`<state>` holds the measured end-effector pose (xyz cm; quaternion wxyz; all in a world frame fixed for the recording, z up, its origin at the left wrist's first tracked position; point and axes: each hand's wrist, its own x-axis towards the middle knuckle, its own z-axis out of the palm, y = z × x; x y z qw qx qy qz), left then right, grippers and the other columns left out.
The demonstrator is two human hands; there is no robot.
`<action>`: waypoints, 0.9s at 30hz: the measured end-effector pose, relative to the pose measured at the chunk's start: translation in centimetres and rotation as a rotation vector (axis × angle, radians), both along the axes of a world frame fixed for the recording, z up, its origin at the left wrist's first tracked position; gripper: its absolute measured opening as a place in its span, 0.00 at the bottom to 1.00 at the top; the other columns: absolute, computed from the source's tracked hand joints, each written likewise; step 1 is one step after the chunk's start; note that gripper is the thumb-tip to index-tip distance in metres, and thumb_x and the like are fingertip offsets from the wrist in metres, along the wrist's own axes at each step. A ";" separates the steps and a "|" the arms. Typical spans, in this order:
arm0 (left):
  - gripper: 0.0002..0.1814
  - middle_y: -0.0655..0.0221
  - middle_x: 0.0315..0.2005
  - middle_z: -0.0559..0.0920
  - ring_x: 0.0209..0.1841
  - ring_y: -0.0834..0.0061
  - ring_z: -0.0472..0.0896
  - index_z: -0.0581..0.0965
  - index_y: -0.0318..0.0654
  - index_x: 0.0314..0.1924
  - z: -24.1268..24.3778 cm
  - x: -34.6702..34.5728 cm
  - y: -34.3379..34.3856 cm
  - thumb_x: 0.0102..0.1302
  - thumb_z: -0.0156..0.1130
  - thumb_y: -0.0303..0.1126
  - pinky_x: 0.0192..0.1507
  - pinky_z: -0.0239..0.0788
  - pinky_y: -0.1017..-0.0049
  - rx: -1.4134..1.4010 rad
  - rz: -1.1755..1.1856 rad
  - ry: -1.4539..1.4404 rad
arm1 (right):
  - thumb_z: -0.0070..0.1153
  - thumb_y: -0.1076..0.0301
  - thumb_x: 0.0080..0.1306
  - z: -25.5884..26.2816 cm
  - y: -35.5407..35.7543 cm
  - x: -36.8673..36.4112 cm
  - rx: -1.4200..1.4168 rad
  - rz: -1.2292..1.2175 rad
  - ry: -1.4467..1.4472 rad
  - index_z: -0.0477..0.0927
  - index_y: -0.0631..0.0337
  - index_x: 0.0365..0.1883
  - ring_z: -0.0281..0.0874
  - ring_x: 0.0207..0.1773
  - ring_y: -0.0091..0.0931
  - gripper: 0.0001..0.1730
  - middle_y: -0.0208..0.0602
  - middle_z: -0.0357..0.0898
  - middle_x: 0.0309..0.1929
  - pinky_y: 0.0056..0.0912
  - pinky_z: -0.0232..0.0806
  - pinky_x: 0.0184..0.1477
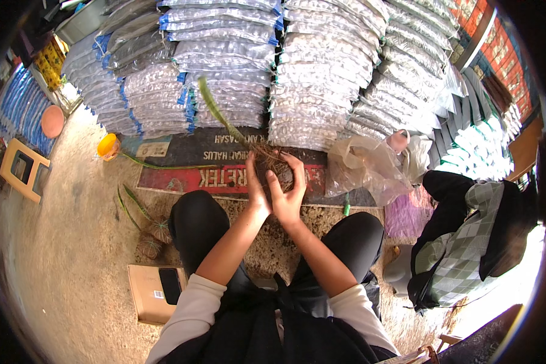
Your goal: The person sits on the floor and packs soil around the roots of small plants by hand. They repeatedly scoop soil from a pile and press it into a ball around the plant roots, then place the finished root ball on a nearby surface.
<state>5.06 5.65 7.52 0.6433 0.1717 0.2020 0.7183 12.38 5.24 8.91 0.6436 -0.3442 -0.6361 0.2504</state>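
Observation:
Cupped from both sides, a dark root ball (280, 175) with brown roots sits between my left hand (257, 186) and my right hand (289, 186). A long green leaf (218, 111) rises from it, tilted up and to the left. Below the hands lies a dark and red printed banner (186, 179) on the floor. Another long, thin leaf (164, 167) lies across the banner's left part. Left of my knee, two bound root balls (149, 245) with upright leaves rest on the floor.
Stacked filled plastic bags (318, 82) line the far side. A clear plastic bag (366, 168) and a seated person (459, 245) are at the right. At the left are an orange bowl (108, 147), a plastic stool (25, 170) and a cardboard box (148, 291) with a phone (169, 285).

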 end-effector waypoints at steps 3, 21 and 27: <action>0.27 0.72 0.40 0.78 0.44 0.75 0.75 0.74 0.42 0.47 1.5 0.3 -0.4 0.68 0.40 0.57 0.50 0.66 0.71 -0.106 -0.019 -0.087 | 0.57 0.71 0.57 -1.3 0.6 0.0 -0.070 -0.009 0.031 0.72 0.65 0.48 0.68 0.54 0.40 0.20 0.48 0.71 0.51 0.40 0.59 0.58; 0.26 0.62 0.54 0.72 0.57 0.65 0.70 0.71 0.45 0.53 -2.8 0.2 0.3 0.69 0.35 0.54 0.58 0.60 0.62 0.047 -0.176 -0.227 | 0.46 0.58 0.63 0.1 -0.6 0.3 0.214 -0.150 -0.718 0.67 0.57 0.60 0.53 0.67 0.41 0.27 0.39 0.58 0.65 0.61 0.33 0.66; 0.24 0.64 0.52 0.73 0.56 0.66 0.71 0.71 0.44 0.52 -1.0 -0.9 0.6 0.69 0.40 0.54 0.55 0.65 0.63 -0.058 -0.161 0.022 | 0.47 0.58 0.64 -0.1 0.5 0.9 -0.011 -0.017 -0.587 0.67 0.57 0.60 0.55 0.67 0.37 0.27 0.41 0.61 0.64 0.62 0.35 0.66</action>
